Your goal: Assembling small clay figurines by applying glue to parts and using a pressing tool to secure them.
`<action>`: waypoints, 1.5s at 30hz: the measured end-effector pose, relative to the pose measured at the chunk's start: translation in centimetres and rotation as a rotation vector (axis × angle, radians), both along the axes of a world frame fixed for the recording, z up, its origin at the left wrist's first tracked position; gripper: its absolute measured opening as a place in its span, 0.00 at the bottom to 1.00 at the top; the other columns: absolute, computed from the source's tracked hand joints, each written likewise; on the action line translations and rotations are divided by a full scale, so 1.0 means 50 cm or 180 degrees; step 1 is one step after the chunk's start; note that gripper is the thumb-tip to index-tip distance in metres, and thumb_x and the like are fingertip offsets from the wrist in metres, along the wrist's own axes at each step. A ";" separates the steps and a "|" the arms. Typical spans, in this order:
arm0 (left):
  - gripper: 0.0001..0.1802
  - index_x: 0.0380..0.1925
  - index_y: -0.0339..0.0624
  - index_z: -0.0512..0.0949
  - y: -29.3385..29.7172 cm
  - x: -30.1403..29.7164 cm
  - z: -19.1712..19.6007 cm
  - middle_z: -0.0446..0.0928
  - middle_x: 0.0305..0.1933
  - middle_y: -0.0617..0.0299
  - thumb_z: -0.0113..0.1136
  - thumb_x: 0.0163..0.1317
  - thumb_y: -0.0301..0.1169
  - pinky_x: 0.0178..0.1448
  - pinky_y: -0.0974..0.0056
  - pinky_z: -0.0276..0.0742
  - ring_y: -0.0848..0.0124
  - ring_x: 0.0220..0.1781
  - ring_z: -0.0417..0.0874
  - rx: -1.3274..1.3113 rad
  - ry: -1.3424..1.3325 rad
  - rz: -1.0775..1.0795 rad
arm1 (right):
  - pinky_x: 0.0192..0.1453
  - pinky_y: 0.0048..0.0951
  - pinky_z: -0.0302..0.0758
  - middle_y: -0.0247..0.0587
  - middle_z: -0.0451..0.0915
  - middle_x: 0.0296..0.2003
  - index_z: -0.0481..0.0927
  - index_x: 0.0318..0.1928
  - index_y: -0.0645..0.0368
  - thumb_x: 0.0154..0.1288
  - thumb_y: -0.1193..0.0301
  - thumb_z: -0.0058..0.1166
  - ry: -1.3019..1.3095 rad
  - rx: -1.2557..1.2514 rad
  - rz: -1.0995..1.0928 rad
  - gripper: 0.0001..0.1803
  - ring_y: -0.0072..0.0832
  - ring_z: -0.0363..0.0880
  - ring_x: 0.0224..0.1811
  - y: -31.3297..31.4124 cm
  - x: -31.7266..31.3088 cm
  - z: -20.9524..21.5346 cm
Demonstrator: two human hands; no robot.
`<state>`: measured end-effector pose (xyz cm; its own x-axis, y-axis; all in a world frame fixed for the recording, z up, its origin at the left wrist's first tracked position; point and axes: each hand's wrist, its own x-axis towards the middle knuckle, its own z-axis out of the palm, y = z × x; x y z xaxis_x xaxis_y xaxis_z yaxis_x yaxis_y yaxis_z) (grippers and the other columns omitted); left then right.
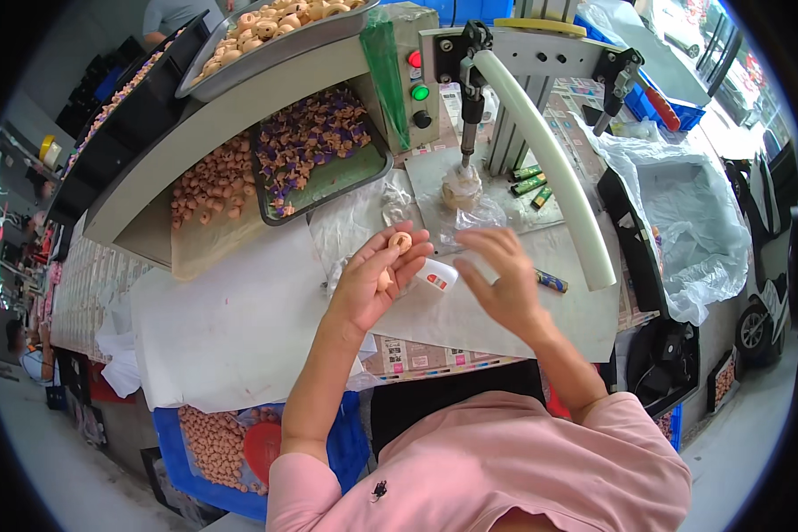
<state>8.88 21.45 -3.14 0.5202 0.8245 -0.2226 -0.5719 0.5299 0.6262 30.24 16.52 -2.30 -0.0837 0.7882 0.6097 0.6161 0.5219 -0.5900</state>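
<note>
Head view: left hand (pixel 374 279) grip on upright tan ring (pixel 400 241); right hand (pixel 496 275) grip wide.

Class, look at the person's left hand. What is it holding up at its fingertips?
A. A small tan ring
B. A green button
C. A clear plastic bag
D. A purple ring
A: the left hand holds a small tan ring at its fingertips, raised over the white sheet; the right hand is open beside it and holds nothing.
</note>
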 end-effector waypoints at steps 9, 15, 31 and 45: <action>0.23 0.63 0.41 0.66 -0.162 -0.060 0.022 0.73 0.60 0.57 0.53 0.68 0.26 0.58 0.68 0.79 0.68 0.54 0.81 0.0098 0.0006 0.0303 | 0.48 0.37 0.73 0.49 0.80 0.41 0.78 0.44 0.62 0.53 0.69 0.65 -0.0301 -0.0686 -0.0112 0.18 0.46 0.76 0.44 -0.042 -0.069 -0.067; 0.19 0.55 0.42 0.72 -0.204 -0.096 -0.058 0.76 0.55 0.56 0.56 0.66 0.35 0.56 0.68 0.81 0.67 0.53 0.81 -0.0201 -0.0348 0.0335 | 0.43 0.24 0.73 0.41 0.79 0.39 0.78 0.47 0.64 0.54 0.71 0.67 0.0948 -0.1600 -0.0104 0.20 0.25 0.78 0.40 -0.074 -0.050 -0.031; 0.22 0.59 0.42 0.71 -0.191 -0.073 -0.206 0.79 0.49 0.62 0.57 0.66 0.32 0.54 0.69 0.80 0.72 0.48 0.82 -0.0211 0.0016 0.0578 | 0.36 0.20 0.66 0.33 0.69 0.35 0.78 0.41 0.63 0.51 0.64 0.72 0.1272 -0.1284 0.0190 0.22 0.20 0.69 0.34 -0.114 -0.077 -0.088; 0.20 0.57 0.42 0.72 -0.187 -0.062 -0.215 0.79 0.48 0.60 0.58 0.65 0.31 0.53 0.69 0.80 0.72 0.47 0.83 -0.0303 0.0159 0.0574 | 0.26 0.20 0.63 0.32 0.72 0.30 0.81 0.40 0.59 0.48 0.66 0.73 0.1172 -0.1007 0.0061 0.19 0.18 0.70 0.27 -0.103 -0.076 -0.105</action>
